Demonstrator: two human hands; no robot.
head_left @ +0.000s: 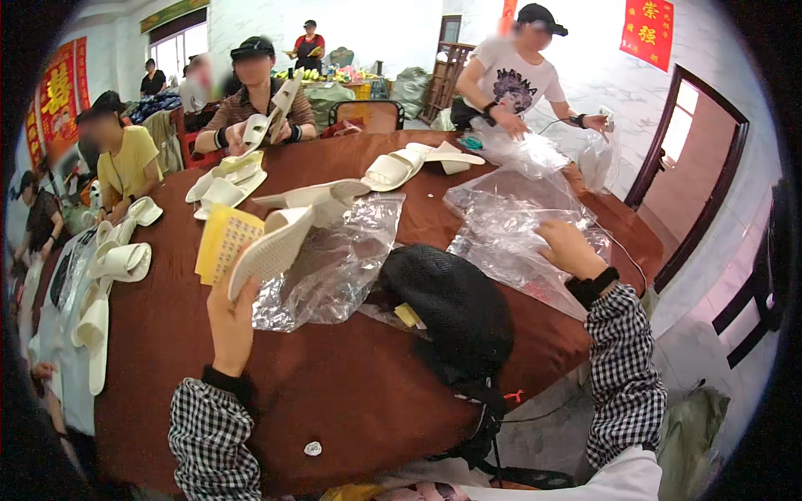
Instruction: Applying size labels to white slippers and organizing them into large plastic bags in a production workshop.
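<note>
My left hand point(230, 321) is closed round the heel end of a cream slipper point(276, 242), raised above the table with its textured footbed showing. A yellow printed sheet point(224, 242) sticks out beside it, against my fingers; whether they grip it too is unclear. Just beyond, a second cream slipper point(322, 196) appears to lie crosswise behind the first. Beneath and right of them spreads a clear plastic bag point(334, 275). My right hand point(572, 249) reaches over a heap of clear bags point(510, 217), its fingers apart and slightly bent; I see nothing held in it.
A black mesh cap point(451, 305) lies on the brown-covered table point(334, 392) between my arms. More cream slippers point(393, 169) line the far and left edges. Across the table, one person point(259, 108) holds slippers; another point(518, 79) handles plastic bags. A thin cable point(626, 250) crosses the right side.
</note>
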